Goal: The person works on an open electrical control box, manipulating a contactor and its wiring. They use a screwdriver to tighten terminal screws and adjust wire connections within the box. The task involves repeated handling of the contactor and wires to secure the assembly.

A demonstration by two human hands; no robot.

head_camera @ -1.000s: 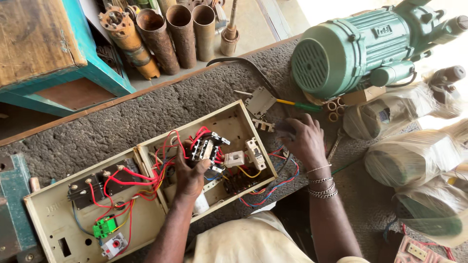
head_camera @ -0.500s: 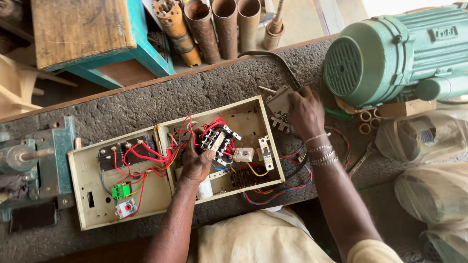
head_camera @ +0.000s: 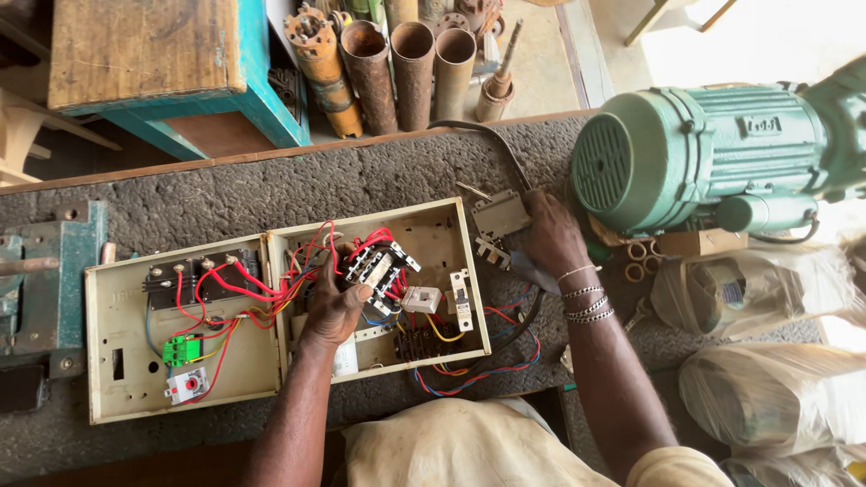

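An open cream electrical box (head_camera: 469,271) lies on a rough dark bench, its lid (head_camera: 117,379) folded out to the left with red wires, a green connector and a red button. My left hand (head_camera: 334,307) rests inside the box and holds a black and white contactor (head_camera: 379,266) tangled in red wires. Off the box's right side, my right hand (head_camera: 552,239) with wrist bangles grips a small grey metal part (head_camera: 499,215) beside a black cable, near the green motor (head_camera: 704,158).
Several rusty pipes (head_camera: 397,63) stand behind the bench next to a teal wooden stand (head_camera: 180,63). A metal vise (head_camera: 41,280) sits at the left edge. Plastic-wrapped bundles (head_camera: 767,361) lie at the right. Small rings (head_camera: 636,257) sit under the motor.
The view has shifted so the box sits more central. My right hand moved up and right from the box's edge to the grey part by the motor. My left hand stays on the contactor.
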